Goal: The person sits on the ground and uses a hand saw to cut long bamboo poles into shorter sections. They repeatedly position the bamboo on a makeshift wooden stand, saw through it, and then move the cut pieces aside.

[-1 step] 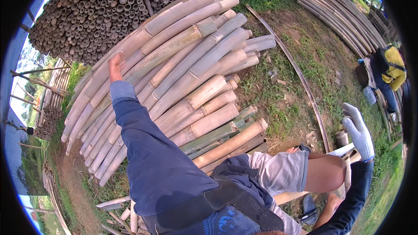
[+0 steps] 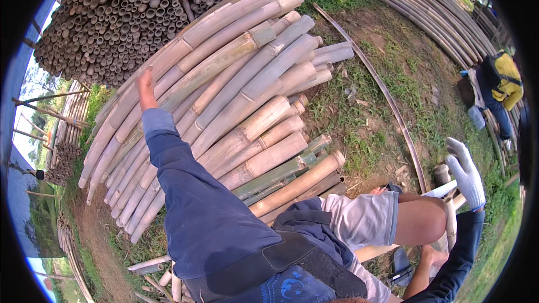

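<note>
My bare left hand [image 2: 145, 88] reaches out over the far side of a big pile of cut bamboo poles [image 2: 241, 92], at one of the thick upper poles. It is seen edge-on, its fingers stretched rather than wrapped round the pole; whether it touches is hard to tell. My right hand [image 2: 467, 175], in a white knitted glove, is raised at the right beside my bare knee, fingers apart and nothing in it. Below that hand, a pale pole end [image 2: 441, 189] and an upright piece of bamboo [image 2: 451, 223] show near my leg.
A tall stack of bamboo [image 2: 118, 19], ends facing me, stands at the far left. One long thin strip [image 2: 387, 87] lies across the grass. More poles [image 2: 435, 19] lie at the far right, near a person in a yellow and black top [image 2: 503, 78]. A dark sandal [image 2: 400, 266] lies by my foot.
My left hand has turned slightly, so its fingers show less. My gloved right hand has shifted a little right and down, still spread. The poles have not moved.
</note>
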Demonstrator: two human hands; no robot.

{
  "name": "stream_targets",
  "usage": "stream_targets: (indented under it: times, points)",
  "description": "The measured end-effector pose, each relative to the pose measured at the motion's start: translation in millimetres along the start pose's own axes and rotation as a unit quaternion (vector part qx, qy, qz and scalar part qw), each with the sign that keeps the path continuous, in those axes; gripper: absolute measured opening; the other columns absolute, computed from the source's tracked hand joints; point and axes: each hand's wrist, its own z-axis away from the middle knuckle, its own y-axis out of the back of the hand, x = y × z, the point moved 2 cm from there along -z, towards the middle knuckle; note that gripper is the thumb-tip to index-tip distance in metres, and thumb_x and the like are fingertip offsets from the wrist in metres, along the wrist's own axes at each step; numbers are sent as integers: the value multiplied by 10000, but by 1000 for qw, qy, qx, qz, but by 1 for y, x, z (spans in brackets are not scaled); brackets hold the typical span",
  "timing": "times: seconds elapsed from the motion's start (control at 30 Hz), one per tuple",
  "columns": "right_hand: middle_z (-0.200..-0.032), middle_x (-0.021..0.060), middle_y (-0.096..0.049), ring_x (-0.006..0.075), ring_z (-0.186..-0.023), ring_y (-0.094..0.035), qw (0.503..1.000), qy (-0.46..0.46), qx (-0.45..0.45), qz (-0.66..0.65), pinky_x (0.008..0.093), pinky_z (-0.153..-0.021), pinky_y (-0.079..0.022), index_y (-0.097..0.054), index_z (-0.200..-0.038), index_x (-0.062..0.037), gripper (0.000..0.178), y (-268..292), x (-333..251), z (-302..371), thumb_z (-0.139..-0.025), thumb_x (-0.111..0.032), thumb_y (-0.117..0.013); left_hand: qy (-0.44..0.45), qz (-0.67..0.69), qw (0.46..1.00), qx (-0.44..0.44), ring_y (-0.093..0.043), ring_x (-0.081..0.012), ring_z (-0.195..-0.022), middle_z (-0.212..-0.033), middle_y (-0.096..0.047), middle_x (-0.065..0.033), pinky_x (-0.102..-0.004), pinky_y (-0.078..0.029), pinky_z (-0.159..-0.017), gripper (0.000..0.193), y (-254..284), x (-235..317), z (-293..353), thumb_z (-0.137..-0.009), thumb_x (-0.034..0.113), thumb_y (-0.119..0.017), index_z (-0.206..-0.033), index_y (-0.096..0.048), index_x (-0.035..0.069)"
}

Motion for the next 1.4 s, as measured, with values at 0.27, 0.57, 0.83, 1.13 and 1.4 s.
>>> stream_targets:
  times: [0.27, 0.57, 0.83, 1.13, 1.4]
  points:
    - [-1270, 215, -693, 392, -1104, -743, 901, -292, 88, 308, 470, -998, -576, -633, -1443, -84, 471, 80, 69, 244, -1015, -271, -690, -258, 50, 965, 1, -798, -275, -1054, -1208, -822, -165, -393, -598, -961, 327, -292, 100, 249, -1002, 221, -742, -1271, -806, 45]
    - [-1458, 197, -654, 400, -1341, -636, 889, -415, 131, 141, 473, -1176, -485, -578, -1556, -126, 622, -46, 164, 396, -1079, -524, -600, -309, 150, 645, -682, -755, -148, -1055, -1165, -805, -80, -310, -594, -934, 280, -485, 155, 770, -1085, 150, -711, -1319, -760, 2]
    - [-1537, 192, -611, 355, -1419, -595, 814, -398, 354, -230, 460, -1198, -466, -549, -1592, -99, 681, -228, 175, 367, -1089, -552, -621, -242, -51, 420, -873, -745, -305, -1255, -1384, -740, -263, -390, -594, -1045, 787, -588, 62, 1121, -969, 409, -825, -1515, -576, -101]
    - [-1528, 224, -598, 360, -1413, -591, 804, -329, 425, -253, 468, -1190, -473, -515, -1628, -89, 812, -224, 251, 282, -1031, -603, -712, -193, 125, 540, -810, -598, -156, -892, -966, -668, -59, -359, -530, -846, 272, -546, 35, 1139, -1105, 233, -692, -1093, -690, -39]
    - [-1545, 184, -582, 296, -1320, -624, 774, -173, 455, -405, 415, -1126, -518, -425, -1678, -64, 918, -157, 261, 259, -1011, -603, -753, -127, 189, 389, -892, -660, -142, -965, -1049, -724, -76, -326, -549, -891, 297, -465, 176, 1109, -1123, 269, -701, -1171, -667, -22]
